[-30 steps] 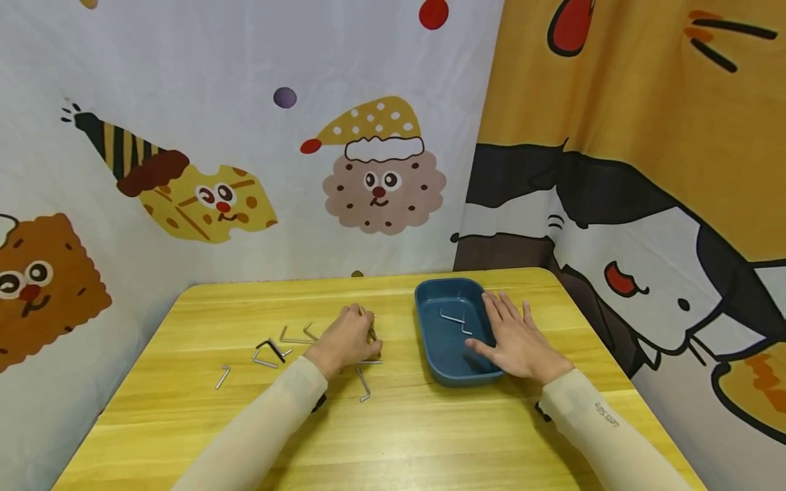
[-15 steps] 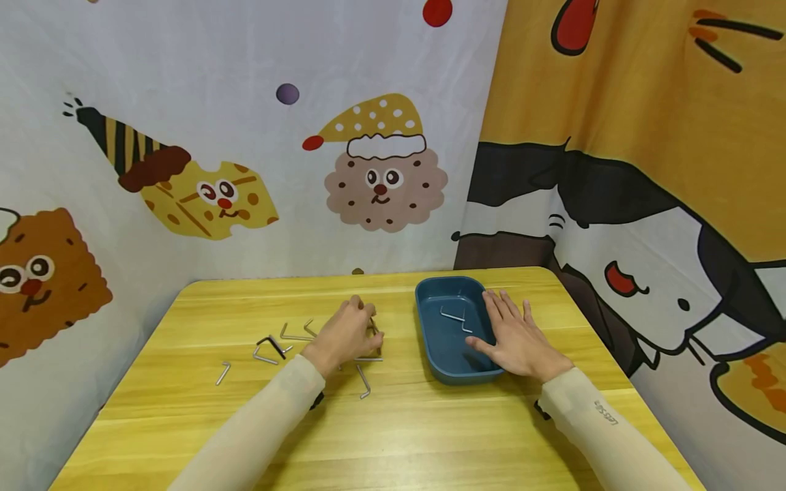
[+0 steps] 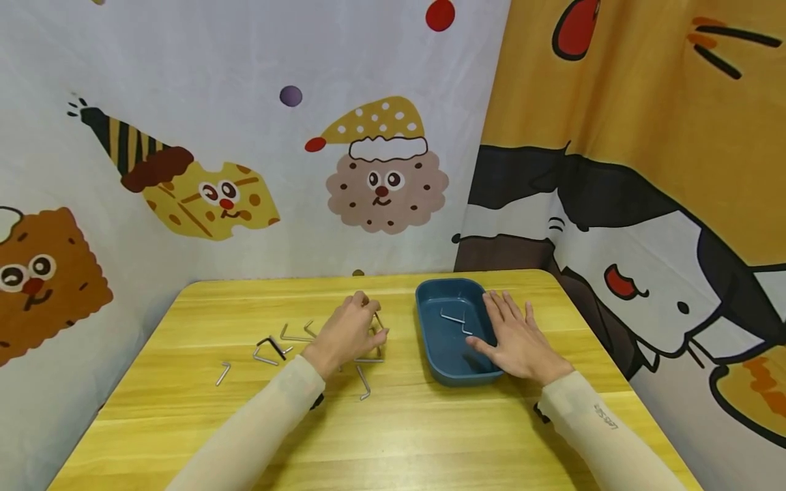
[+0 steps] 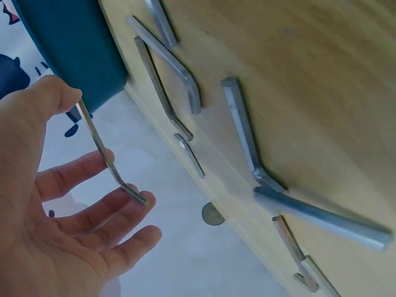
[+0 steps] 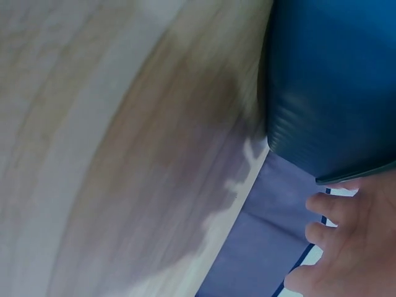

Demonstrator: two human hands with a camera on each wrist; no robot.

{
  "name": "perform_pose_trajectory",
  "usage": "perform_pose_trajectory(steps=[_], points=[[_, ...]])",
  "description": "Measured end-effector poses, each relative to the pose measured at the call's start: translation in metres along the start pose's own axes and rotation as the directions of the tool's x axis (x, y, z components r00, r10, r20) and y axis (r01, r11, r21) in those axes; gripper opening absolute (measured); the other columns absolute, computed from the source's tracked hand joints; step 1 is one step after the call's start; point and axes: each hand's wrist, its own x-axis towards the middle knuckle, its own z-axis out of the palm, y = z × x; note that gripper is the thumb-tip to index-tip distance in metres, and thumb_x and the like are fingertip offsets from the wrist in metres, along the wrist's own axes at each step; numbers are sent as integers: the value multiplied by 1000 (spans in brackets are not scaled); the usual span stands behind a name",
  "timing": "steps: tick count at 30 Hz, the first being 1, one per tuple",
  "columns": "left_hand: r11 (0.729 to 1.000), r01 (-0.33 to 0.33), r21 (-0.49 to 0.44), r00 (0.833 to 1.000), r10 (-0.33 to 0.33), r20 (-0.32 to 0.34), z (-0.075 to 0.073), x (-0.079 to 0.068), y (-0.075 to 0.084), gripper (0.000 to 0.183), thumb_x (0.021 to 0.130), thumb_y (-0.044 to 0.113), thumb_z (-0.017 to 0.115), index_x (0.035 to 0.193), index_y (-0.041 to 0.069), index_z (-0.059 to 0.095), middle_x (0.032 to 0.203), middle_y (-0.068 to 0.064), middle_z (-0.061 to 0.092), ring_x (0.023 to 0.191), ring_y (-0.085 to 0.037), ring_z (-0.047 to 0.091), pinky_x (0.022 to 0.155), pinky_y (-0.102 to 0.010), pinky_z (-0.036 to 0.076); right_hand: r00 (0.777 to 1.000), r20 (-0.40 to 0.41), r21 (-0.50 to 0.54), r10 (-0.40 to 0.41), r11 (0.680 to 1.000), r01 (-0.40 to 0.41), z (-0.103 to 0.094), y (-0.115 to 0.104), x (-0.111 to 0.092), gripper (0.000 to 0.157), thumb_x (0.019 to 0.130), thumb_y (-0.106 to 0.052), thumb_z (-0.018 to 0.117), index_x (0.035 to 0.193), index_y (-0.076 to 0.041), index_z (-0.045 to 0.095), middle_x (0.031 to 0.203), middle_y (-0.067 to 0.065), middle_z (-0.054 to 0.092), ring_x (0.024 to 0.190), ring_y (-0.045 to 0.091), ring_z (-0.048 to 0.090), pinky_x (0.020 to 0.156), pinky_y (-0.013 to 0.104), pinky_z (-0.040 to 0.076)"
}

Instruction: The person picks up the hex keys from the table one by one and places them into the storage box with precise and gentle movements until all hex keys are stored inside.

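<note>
My left hand (image 3: 344, 333) is raised a little over the table and pinches a thin metal hex key (image 4: 98, 139) between thumb and fingers. In the left wrist view its short bent end lies against the fingertips. My right hand (image 3: 520, 342) rests with extended fingers on the right rim of a blue plastic bin (image 3: 448, 358). Inside the bin lie a few silver hex keys (image 3: 453, 318). Below and around the left hand are several loose hex keys, among them a large one (image 4: 242, 124) in the left wrist view.
Farther left on the wooden table (image 3: 393, 436) are a black hex key (image 3: 278, 348) and a short silver one (image 3: 223, 374). Another hex key (image 3: 364, 383) lies in front of the left hand. A printed curtain (image 3: 245, 41) hangs behind the table.
My left hand has lifted slightly from the table, and the hex key in its fingers now shows more clearly. My right hand has stayed on the bin's rim.
</note>
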Motion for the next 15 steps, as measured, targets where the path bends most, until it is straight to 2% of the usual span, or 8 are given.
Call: perform_pose_trajectory(steps=[10,15], points=[[1000,-29,12,1000,29,-9,-6,3,7,52,110,45,81,142,5,78,137,-21,73,112,-34,75,93,-44,71,1000,11,15,0,1000,0,-6,-1,0,112,111,-80,57,186,-4,22,194,25,19,181,56,13,138,90,2],[999,-43,27,999,44,-24,-8,3,10,52,109,45,83,140,5,79,138,-22,74,112,-34,76,92,-44,71,1000,17,11,-9,1000,9,-11,1,-2,101,116,-73,54,186,-5,25,194,25,23,181,56,12,138,90,3]])
